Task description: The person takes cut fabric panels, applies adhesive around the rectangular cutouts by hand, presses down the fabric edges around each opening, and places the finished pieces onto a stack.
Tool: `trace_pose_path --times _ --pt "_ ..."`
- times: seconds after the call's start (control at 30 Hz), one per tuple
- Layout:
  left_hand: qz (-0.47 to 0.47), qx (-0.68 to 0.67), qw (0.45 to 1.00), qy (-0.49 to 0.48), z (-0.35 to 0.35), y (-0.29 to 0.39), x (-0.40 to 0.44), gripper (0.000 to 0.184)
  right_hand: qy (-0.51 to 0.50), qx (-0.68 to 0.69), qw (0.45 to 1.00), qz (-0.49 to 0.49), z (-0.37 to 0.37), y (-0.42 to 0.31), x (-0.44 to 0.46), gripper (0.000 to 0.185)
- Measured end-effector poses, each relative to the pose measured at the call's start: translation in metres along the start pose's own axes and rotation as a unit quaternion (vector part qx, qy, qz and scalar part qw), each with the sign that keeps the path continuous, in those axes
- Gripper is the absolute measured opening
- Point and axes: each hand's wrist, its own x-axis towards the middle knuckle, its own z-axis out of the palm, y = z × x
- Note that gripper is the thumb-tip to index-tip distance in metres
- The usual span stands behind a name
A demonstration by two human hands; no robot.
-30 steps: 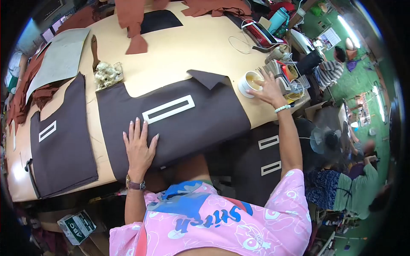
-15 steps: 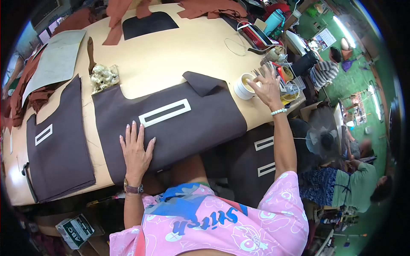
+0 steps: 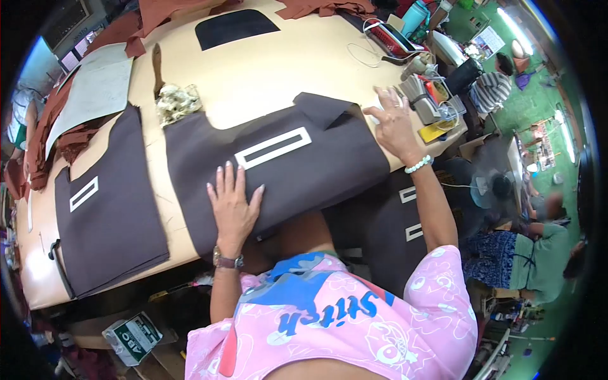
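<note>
My left hand (image 3: 235, 206) lies flat with fingers spread on a folded dark brown fabric piece (image 3: 329, 158). Its fingertips come close to a white rectangular frame-shaped strip (image 3: 273, 147) on the fabric. At the fabric's far right corner, my right hand (image 3: 398, 130) curls its fingers around a white round cup- or roll-like thing (image 3: 378, 109), which the hand mostly hides. The fabric's top corner (image 3: 326, 111) is folded over. Another dark brown piece (image 3: 114, 215), bearing a smaller white frame, lies to the left.
A wooden-handled brush (image 3: 158, 69) rests by a crumpled, glue-stained lump (image 3: 177, 104). A box of tools (image 3: 427, 98) and a phone (image 3: 396, 38) stand at the right edge. Dark panels with white frames (image 3: 408, 212) hang below. A fan (image 3: 484, 183) and people are farther right.
The camera view has shifted, so the table appears moved right and slightly up. My right hand has moved over the white round thing, hiding most of it. My left hand stays on the fabric.
</note>
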Motion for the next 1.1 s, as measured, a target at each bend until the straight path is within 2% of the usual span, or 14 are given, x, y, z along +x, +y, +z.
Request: trace_pose_path --times 0.03,0.13,0.2,0.33,0.43,0.53,0.67,0.77,0.9,1.0,1.1 --pt "0.001 -0.003 1.0 0.002 0.0 0.0 0.0 0.058 0.021 0.048 0.998 -0.035 0.006 -0.016 0.0 0.042" --pt "0.006 -0.001 1.0 0.009 0.003 -0.001 0.0 0.058 -0.019 0.23 0.973 -0.028 0.023 -0.068 -0.003 0.049" --pt "0.01 0.001 1.0 0.012 0.004 -0.001 0.0 0.058 -0.038 0.296 0.954 0.0 0.051 -0.088 -0.008 0.054" --pt "0.016 -0.004 1.0 0.017 0.003 -0.001 0.0 0.058 -0.128 0.324 0.933 0.088 0.071 -0.111 -0.009 0.058" --pt "0.015 -0.011 1.0 0.01 0.002 0.0 0.0 0.057 -0.171 0.197 0.96 0.101 0.065 -0.126 -0.008 0.058" --pt "0.015 -0.017 1.0 0.008 0.001 -0.001 -0.001 0.057 -0.134 0.071 0.985 0.08 0.069 -0.128 -0.006 0.054" --pt "0.018 -0.018 1.0 0.005 0.0 0.0 0.0 0.058 -0.11 -0.099 0.988 0.048 0.074 -0.13 -0.005 0.047" --pt "0.02 -0.017 1.0 0.007 0.002 0.0 0.0 0.058 -0.088 -0.13 0.988 0.003 0.069 -0.141 -0.014 0.045" --pt "0.015 -0.024 1.0 0.008 0.0 0.0 -0.001 0.059 -0.075 -0.142 0.987 0.005 0.067 -0.141 -0.011 0.044" --pt "0.005 -0.06 0.998 0.027 -0.001 -0.001 -0.002 0.059 -0.111 -0.143 0.983 0.027 0.073 -0.131 0.0 0.045" --pt "-0.002 -0.101 0.994 0.041 -0.002 -0.004 -0.003 0.059 -0.162 -0.176 0.971 0.015 0.071 -0.126 0.005 0.053"
